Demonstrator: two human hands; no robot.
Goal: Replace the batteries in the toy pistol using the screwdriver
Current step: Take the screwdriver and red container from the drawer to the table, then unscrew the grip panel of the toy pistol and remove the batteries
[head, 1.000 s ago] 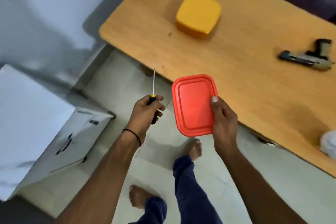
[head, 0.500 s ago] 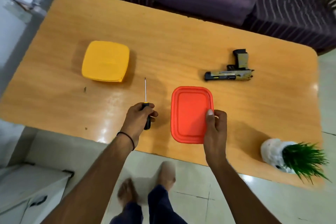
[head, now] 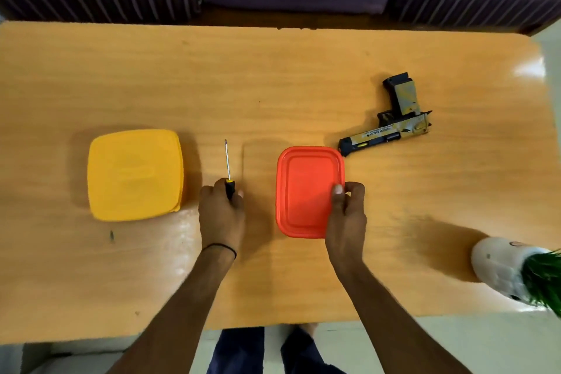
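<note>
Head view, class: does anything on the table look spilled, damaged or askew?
Nothing plainly. The toy pistol lies flat, intact; nothing is spilled. The white plant pot at the right edge looks tilted, perhaps only from the wide lens.

The wooden table bears a yellow box by its left edge and a toy pistol toward its right. A plant pot sits at the near right corner.

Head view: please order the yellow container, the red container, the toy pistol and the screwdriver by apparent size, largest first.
1. yellow container
2. red container, partly covered by the right hand
3. toy pistol
4. screwdriver, handle partly hidden in the left hand
</note>
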